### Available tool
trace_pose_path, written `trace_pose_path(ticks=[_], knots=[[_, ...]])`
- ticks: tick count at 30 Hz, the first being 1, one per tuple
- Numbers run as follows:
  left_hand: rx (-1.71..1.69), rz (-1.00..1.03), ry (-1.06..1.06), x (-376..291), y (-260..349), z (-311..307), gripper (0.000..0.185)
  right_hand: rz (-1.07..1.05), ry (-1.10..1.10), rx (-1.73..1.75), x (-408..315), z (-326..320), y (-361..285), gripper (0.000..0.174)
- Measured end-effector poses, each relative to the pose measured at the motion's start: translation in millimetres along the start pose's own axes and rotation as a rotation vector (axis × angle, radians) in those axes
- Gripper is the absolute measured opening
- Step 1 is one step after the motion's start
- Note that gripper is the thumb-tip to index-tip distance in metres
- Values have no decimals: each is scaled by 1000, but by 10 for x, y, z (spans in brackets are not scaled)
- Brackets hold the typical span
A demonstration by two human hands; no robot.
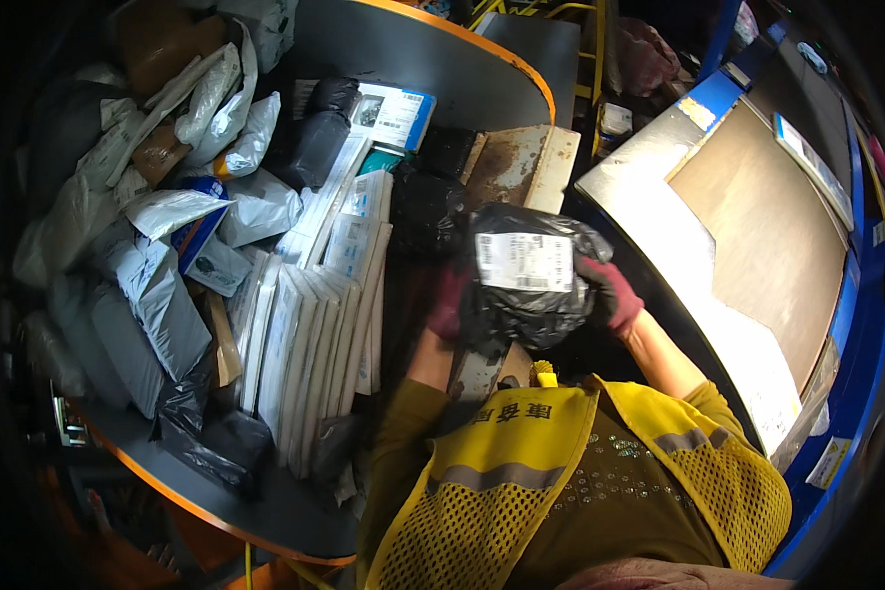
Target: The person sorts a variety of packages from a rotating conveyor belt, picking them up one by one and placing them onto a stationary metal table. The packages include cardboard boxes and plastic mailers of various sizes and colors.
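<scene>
A black plastic-wrapped parcel (523, 317) with a white printed label facing up is held in front of my chest. My left hand (448, 301), in a dark red work glove, grips its left side; the fingers are blurred and partly hidden behind the plastic. On the opposite side my right hand (613, 293), gloved in red and dark grey, clasps the wrapping. Left of my left hand stands a row of thin white packages (302, 361), upright and leaning together. Just beyond that hand sits another black bagged parcel (426, 210).
Grey and white mailer bags (155, 295) are heaped at the left inside a grey chute with an orange rim (479, 40). A rusty metal plate (505, 166) lies ahead. On the right runs a blue-framed conveyor (759, 221) carrying a flat package (813, 171).
</scene>
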State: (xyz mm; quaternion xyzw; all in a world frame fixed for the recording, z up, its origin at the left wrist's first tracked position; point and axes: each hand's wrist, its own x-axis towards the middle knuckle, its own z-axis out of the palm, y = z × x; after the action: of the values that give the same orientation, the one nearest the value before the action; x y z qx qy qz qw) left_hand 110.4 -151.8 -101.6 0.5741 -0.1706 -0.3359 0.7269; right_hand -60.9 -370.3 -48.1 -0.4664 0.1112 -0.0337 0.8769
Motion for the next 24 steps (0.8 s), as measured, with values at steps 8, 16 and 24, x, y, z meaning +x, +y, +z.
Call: trace_pose_path(ticks=[8, 16, 24], knots=[[1622, 62, 549, 891, -26, -196, 59, -795, 704, -881, -753, -1940, -182, 92], [2041, 251, 513, 1469, -323, -584, 9, -1126, 872, 790, -1240, -2876, -825, 28], [-2, 309, 458, 784, 348, -487, 26, -463, 423, -3, -298, -565, -185, 52]])
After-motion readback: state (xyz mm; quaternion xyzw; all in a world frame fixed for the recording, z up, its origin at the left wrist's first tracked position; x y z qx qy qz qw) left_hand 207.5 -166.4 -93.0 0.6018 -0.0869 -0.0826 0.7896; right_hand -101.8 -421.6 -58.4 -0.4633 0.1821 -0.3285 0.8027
